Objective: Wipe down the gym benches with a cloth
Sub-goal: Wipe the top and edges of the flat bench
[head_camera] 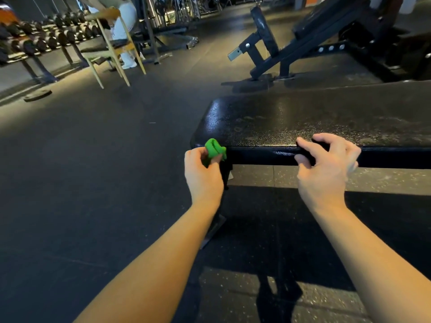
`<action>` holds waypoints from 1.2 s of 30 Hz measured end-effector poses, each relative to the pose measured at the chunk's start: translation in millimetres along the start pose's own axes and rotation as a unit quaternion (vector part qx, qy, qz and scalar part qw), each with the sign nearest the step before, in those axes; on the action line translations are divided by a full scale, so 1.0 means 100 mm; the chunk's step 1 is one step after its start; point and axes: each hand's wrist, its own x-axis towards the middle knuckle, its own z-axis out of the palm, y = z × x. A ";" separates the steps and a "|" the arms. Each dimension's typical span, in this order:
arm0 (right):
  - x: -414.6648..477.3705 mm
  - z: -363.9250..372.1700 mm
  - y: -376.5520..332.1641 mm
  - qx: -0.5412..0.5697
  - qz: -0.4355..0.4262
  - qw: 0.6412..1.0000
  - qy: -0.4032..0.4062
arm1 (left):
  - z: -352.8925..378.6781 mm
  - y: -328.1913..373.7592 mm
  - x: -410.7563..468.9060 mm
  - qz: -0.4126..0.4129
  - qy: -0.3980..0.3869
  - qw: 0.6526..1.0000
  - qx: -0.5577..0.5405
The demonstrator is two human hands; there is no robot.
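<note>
A black padded gym bench (303, 117) stretches from the centre to the right edge, its top dusty and scuffed. My left hand (202, 176) grips a small bunched green cloth (214, 149) against the bench's near left corner, at the side edge of the pad. My right hand (326, 164) rests on the near edge further right, its fingers curled over the pad's rim. Both forearms reach in from the bottom of the view.
An incline bench frame with a weight plate (265, 33) stands behind. A wooden chair (112, 50) with a seated person, a dumbbell rack (44, 36) and a loose plate on the floor (37, 95) lie at the far left. Dark rubber flooring (93, 183) spreads to the left.
</note>
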 end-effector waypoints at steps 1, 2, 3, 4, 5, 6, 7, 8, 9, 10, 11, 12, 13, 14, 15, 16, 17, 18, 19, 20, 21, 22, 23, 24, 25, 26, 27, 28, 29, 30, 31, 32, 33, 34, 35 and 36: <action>0.01 -0.01 0.00 -0.003 -0.002 1.000 0.000 | -0.01 -0.01 0.01 -0.018 0.014 1.000 -0.007; 0.02 -0.02 0.00 -0.005 0.000 1.000 0.000 | 0.01 -0.01 0.00 -0.035 0.028 0.999 -0.017; 0.03 -0.03 -0.01 -0.006 0.003 1.000 -0.002 | 0.03 -0.01 -0.02 -0.045 0.040 0.998 -0.021; 0.02 -0.03 -0.02 -0.008 0.006 1.000 -0.005 | 0.06 0.00 -0.06 -0.043 0.050 0.998 -0.020; 0.01 -0.04 -0.02 -0.013 0.006 1.000 -0.007 | 0.11 0.02 -0.11 -0.035 0.055 0.998 -0.017; 0.01 -0.04 -0.03 -0.019 0.004 1.000 -0.008 | 0.18 0.06 -0.17 -0.023 0.052 0.998 -0.016; 0.01 -0.04 -0.03 -0.023 0.001 1.000 -0.008 | 0.25 0.10 -0.23 -0.009 0.042 0.999 -0.015; 0.01 -0.04 -0.02 -0.025 0.000 1.000 -0.009 | 0.32 0.15 -0.31 0.013 0.025 1.000 -0.013; 0.01 -0.04 -0.02 -0.027 0.000 1.000 -0.011 | 0.41 0.20 -0.38 0.046 0.003 0.999 -0.002; 0.01 -0.04 -0.02 -0.029 0.000 0.999 -0.014 | 0.49 0.23 -0.46 0.082 -0.026 0.996 0.014; 0.01 -0.04 -0.02 -0.031 0.000 0.999 -0.016 | 0.57 0.25 -0.52 0.107 -0.055 0.992 0.033; 0.03 -0.04 -0.01 -0.031 -0.001 0.999 -0.016 | 0.63 0.27 -0.56 0.117 -0.080 0.989 0.043; 0.04 -0.05 -0.02 -0.032 0.000 0.999 -0.017 | 0.66 0.28 -0.57 0.113 -0.097 0.988 0.048; 0.05 -0.06 -0.03 -0.030 0.004 0.999 -0.017 | 0.66 0.27 -0.56 0.115 -0.109 0.986 0.050; 0.05 -0.06 -0.05 -0.024 0.009 1.000 -0.015 | 0.63 0.26 -0.54 0.116 -0.126 0.984 0.051; 0.03 -0.07 -0.08 -0.015 0.012 1.000 -0.009 | 0.57 0.26 -0.50 0.112 -0.150 0.981 0.049; 0.00 -0.09 -0.10 -0.004 0.010 1.000 0.000 | 0.51 0.27 -0.46 0.102 -0.180 0.977 0.046; -0.06 -0.11 -0.13 0.006 0.003 1.000 0.010 | 0.45 0.30 -0.42 0.091 -0.211 0.972 0.048; -0.13 -0.12 -0.16 0.018 -0.002 1.000 0.010 | 0.40 0.35 -0.38 0.079 -0.241 0.966 0.052; -0.20 -0.14 -0.20 0.041 0.006 0.999 -0.010 | 0.36 0.39 -0.33 0.066 -0.269 0.959 0.055; -0.25 -0.15 -0.24 0.086 0.037 0.994 -0.054 | 0.31 0.44 -0.29 0.054 -0.295 0.952 0.054; -0.28 -0.17 -0.29 0.153 0.089 0.978 -0.109 | 0.26 0.49 -0.24 0.045 -0.320 0.945 0.047; -0.30 -0.18 -0.34 0.227 0.144 0.950 -0.161 | 0.20 0.54 -0.20 0.038 -0.343 0.938 0.037; -0.30 -0.19 -0.39 0.294 0.190 0.916 -0.198 | 0.14 0.59 -0.16 0.033 -0.361 0.932 0.023; -0.30 -0.18 -0.43 0.349 0.226 0.883 -0.219 | 0.09 0.62 -0.14 0.030 -0.376 0.926 0.014; -0.30 -0.18 -0.47 0.396 0.259 0.850 -0.232 | 0.04 0.64 -0.12 0.033 -0.390 0.920 0.011; -0.31 -0.19 -0.51 0.437 0.288 0.817 -0.242 | 0.00 0.66 -0.11 0.040 -0.404 0.914 0.015; -0.32 -0.21 -0.56 0.467 0.314 0.788 -0.251 | -0.03 0.67 -0.11 0.047 -0.417 0.908 0.022; -0.32 -0.23 -0.61 0.488 0.332 0.765 -0.258 | -0.05 0.67 -0.12 0.056 -0.427 0.902 0.031; -0.33 -0.26 -0.63 0.496 0.340 0.756 -0.258 | -0.07 0.66 -0.13 0.073 -0.430 0.898 0.046; -0.32 -0.27 -0.65 0.493 0.341 0.761 -0.248 | -0.08 0.65 -0.13 0.098 -0.424 0.898 0.059; -0.31 -0.28 -0.66 0.483 0.340 0.773 -0.229 | -0.10 0.65 -0.12 0.122 -0.414 0.900 0.065; -0.28 -0.29 -0.69 0.470 0.338 0.788 -0.208 | -0.11 0.66 -0.09 0.139 -0.403 0.902 0.062; -0.24 -0.30 -0.72 0.449 0.331 0.809 -0.186 | -0.14 0.66 -0.05 0.148 -0.391 0.907 0.052; -0.19 -0.32 -0.76 0.418 0.319 0.834 -0.169 | -0.15 0.66 0.01 0.151 -0.376 0.913 0.038; -0.13 -0.36 -0.81 0.385 0.302 0.858 -0.154 | -0.17 0.65 0.10 0.150 -0.356 0.922 0.025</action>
